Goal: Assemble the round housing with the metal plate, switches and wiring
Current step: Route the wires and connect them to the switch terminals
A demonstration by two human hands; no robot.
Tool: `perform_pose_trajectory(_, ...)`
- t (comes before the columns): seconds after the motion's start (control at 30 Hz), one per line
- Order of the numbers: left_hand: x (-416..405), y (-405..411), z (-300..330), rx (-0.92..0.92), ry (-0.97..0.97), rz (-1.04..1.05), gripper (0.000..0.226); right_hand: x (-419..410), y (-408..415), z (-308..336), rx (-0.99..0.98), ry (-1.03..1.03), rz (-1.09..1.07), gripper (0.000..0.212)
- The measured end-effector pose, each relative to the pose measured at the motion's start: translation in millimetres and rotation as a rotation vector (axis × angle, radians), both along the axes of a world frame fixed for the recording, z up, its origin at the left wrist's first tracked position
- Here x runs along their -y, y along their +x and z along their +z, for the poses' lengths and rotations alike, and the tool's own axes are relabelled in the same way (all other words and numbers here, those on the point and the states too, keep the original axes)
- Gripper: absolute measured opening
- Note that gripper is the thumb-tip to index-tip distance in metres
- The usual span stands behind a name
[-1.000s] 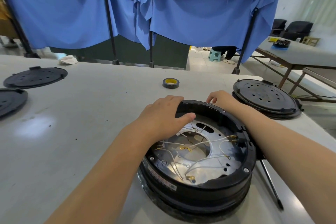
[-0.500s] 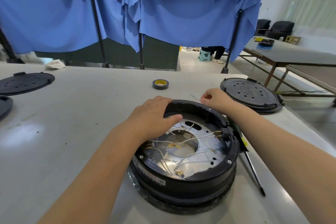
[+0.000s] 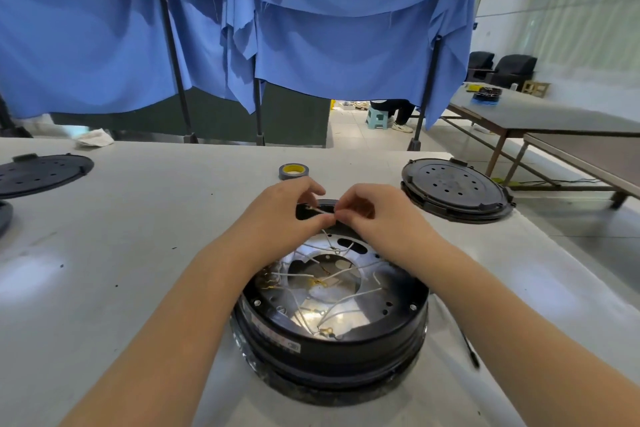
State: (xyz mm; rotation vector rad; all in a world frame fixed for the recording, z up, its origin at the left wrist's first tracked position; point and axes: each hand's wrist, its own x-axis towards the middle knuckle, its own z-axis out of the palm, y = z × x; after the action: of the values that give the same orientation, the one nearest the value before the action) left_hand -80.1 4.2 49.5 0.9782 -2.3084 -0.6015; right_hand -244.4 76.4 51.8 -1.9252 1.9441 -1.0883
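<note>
Head view: pale grey worktop [image 3: 121,253] carries the round black plastic housing [image 3: 332,347] at lower centre, its shiny metal plate [image 3: 332,308] inside. Above its far rim, left hand [image 3: 280,215] and right hand [image 3: 374,215] each hold a pinching grip on one thin white wire [image 3: 323,211].

A tape roll [image 3: 293,172] lies on the white table [image 3: 121,236], black lids [image 3: 453,189] and [image 3: 41,174] to either side — blue curtains [image 3: 311,28] hang behind, a stool [image 3: 377,117] beyond.

Left hand [image 3: 277,215], right hand [image 3: 374,215]: fingertips pinched together
</note>
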Motion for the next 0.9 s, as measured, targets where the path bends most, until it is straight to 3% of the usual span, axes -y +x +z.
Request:
perform_pose_trajectory(0.1,-2.4,-3.6,1.1,0.022,0.002,-0.034,0.005,-5.7,3.2,-3.4,0.021,0.010,0.004,0.008)
perform_pose_trajectory(0.37,2.0,3.5,5.0,0.054,0.041,-0.022,0.011,-17.7,-13.4,-12.0,0.068,0.002,-0.034,0.010)
perform_pose_trajectory(0.67,0.4,3.1,8.7,0.054,0.059,-0.043,0.008,-23.8,-19.3,-18.7,0.267,-0.061,-0.020,0.007)
perform_pose_trajectory(0.9,-4.2,-0.2,8.8,0.071,0.082,-0.070,0.007,-24.8,-19.2,-19.6,0.260,-0.072,-0.029,0.006)
